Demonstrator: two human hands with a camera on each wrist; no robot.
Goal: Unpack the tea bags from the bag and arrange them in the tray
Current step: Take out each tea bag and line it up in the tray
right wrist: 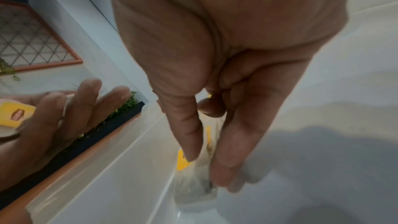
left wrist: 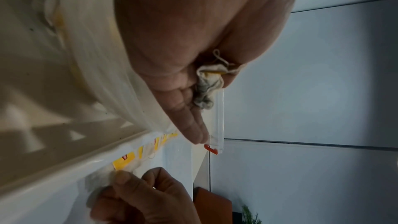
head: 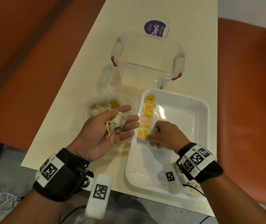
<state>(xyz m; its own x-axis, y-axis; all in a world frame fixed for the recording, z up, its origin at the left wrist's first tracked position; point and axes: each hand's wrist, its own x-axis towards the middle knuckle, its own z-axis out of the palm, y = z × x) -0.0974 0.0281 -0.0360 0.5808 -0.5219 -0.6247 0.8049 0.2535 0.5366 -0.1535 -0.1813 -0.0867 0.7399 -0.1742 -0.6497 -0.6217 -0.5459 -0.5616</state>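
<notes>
Head view: a cream table (head: pixel 74 88) carries a white tray (head: pixel 185 120), a clear plastic bag (head: pixel 96 105) and a clear box (head: pixel 146 62) with red latches.
Left hand: the left hand (head: pixel 106 131) is held palm up just left of the tray, fingers nearly straight, with a small heap of crumpled tea bags (head: pixel 116 122) lying on the palm; the fingers are not curled round them.
Right hand: the right hand (head: pixel 163 135) is inside the tray, thumb and fingers pinching the nearest tea bag (head: pixel 142 135) at the near end of the row.
Row: tea bags with yellow tags (head: pixel 147 110) lie in a line along the tray's left wall, overlapping one another.
Bag: it lies on the table left of the tray, with a few more tea bags and a yellow tag inside.
Box: it stands beyond the tray and the bag, lid off.
Label: a round purple sticker (head: pixel 155 28) lies on the table beyond the box.
Tray floor: dark crumbs (head: pixel 133 170) are scattered near its near left corner.
Right wrist view: the fingertips (right wrist: pixel 224 175) press a pale tea bag against the tray floor beside the wall.
</notes>
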